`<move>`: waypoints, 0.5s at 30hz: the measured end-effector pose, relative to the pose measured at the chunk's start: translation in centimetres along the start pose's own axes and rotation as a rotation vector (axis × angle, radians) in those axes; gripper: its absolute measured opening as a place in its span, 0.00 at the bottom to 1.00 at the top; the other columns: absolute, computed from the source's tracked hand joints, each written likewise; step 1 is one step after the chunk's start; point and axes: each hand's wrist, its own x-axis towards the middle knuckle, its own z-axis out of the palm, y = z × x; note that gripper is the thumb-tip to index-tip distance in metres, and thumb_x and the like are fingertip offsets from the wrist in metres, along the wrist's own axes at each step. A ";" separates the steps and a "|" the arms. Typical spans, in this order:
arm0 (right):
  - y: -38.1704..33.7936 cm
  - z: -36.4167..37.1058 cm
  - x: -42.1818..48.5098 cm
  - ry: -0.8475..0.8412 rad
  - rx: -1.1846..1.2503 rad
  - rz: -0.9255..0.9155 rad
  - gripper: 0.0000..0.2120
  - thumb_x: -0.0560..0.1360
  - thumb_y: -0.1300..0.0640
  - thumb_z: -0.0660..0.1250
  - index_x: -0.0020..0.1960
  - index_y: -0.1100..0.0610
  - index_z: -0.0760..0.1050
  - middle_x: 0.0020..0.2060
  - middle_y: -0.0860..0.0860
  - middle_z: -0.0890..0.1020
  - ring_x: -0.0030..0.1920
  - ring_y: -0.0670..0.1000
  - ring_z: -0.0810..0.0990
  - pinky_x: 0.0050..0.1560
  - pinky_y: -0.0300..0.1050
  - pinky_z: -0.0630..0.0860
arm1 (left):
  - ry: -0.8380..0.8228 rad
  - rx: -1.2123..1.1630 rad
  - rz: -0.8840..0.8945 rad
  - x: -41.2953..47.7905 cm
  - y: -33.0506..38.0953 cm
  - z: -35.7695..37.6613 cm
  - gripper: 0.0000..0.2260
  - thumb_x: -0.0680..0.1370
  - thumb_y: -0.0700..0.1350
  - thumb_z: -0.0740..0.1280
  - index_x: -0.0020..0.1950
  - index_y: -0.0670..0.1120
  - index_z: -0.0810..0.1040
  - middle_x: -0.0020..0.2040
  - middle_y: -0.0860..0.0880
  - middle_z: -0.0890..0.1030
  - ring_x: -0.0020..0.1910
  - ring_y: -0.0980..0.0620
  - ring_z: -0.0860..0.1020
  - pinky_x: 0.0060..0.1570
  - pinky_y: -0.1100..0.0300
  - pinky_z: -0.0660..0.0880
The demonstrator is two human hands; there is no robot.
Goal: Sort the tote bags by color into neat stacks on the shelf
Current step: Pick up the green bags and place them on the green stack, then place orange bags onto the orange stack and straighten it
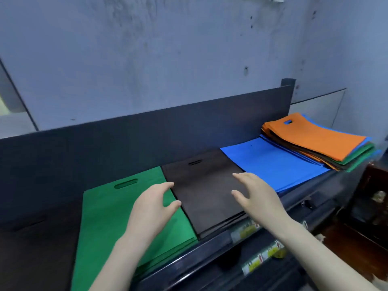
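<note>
While both the left hand [154, 203] and right hand [255, 195] hover spread and empty, they should square the flat dark-brown fabric tote stack [206, 190] flush beside the green stack [126, 215].

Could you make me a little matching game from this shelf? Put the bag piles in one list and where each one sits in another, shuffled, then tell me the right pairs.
Things:
1. green stack
2. dark brown stack
3. blue stack
4. mixed pile with an orange bag on top

Places:
A. far right end of the shelf
B. between the two open hands
C. under the left hand, furthest left of the four
D. just right of the right hand, partly under the mixed pile

Pairs: 1-C, 2-B, 3-D, 4-A
</note>
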 end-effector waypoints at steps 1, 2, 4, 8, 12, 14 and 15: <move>1.2 -1.0 0.0 0.010 -0.002 0.015 0.23 0.78 0.51 0.62 0.72 0.51 0.66 0.69 0.44 0.70 0.69 0.44 0.67 0.65 0.38 0.65 | -0.005 -0.028 0.015 0.5 1.2 0.6 0.22 0.74 0.52 0.70 0.67 0.54 0.73 0.64 0.56 0.77 0.62 0.57 0.74 0.62 0.59 0.70; 2.4 -1.9 -0.1 0.018 -0.006 0.025 0.23 0.78 0.51 0.62 0.72 0.51 0.65 0.69 0.44 0.70 0.69 0.44 0.67 0.65 0.38 0.65 | -0.006 -0.053 0.030 1.0 2.5 1.2 0.21 0.73 0.52 0.71 0.66 0.54 0.74 0.62 0.56 0.78 0.61 0.57 0.75 0.61 0.60 0.71; 5.0 -4.0 -0.2 0.023 -0.017 0.042 0.23 0.79 0.52 0.62 0.73 0.51 0.64 0.69 0.44 0.69 0.70 0.44 0.67 0.65 0.38 0.65 | -0.005 -0.088 0.061 1.9 5.3 2.5 0.20 0.73 0.51 0.72 0.64 0.54 0.76 0.60 0.57 0.79 0.59 0.57 0.76 0.60 0.60 0.71; 10.8 -8.5 -0.1 0.038 -0.049 0.067 0.24 0.79 0.52 0.61 0.74 0.51 0.63 0.71 0.43 0.67 0.71 0.43 0.65 0.66 0.37 0.64 | -0.015 -0.173 0.119 3.5 12.4 6.0 0.19 0.73 0.49 0.72 0.63 0.54 0.77 0.58 0.58 0.79 0.56 0.60 0.77 0.59 0.64 0.70; 17.2 -12.7 0.0 0.076 -0.077 0.100 0.24 0.79 0.53 0.61 0.74 0.50 0.63 0.71 0.43 0.67 0.71 0.43 0.64 0.65 0.37 0.64 | -0.055 -0.221 0.176 4.7 19.6 9.8 0.18 0.74 0.49 0.71 0.64 0.54 0.76 0.59 0.60 0.78 0.57 0.62 0.76 0.59 0.65 0.70; 20.4 -14.1 -0.2 0.083 -0.074 0.119 0.24 0.78 0.53 0.61 0.73 0.49 0.64 0.70 0.42 0.68 0.71 0.43 0.65 0.65 0.38 0.64 | -0.062 -0.268 0.164 5.2 22.4 11.8 0.18 0.74 0.48 0.71 0.63 0.54 0.77 0.58 0.61 0.78 0.56 0.63 0.76 0.58 0.66 0.71; 22.0 -14.7 -0.3 0.086 -0.069 0.125 0.24 0.78 0.53 0.61 0.73 0.49 0.64 0.70 0.42 0.68 0.70 0.43 0.65 0.65 0.38 0.65 | -0.066 -0.295 0.151 5.4 23.7 12.8 0.17 0.73 0.48 0.71 0.62 0.54 0.77 0.57 0.62 0.78 0.55 0.64 0.76 0.57 0.65 0.72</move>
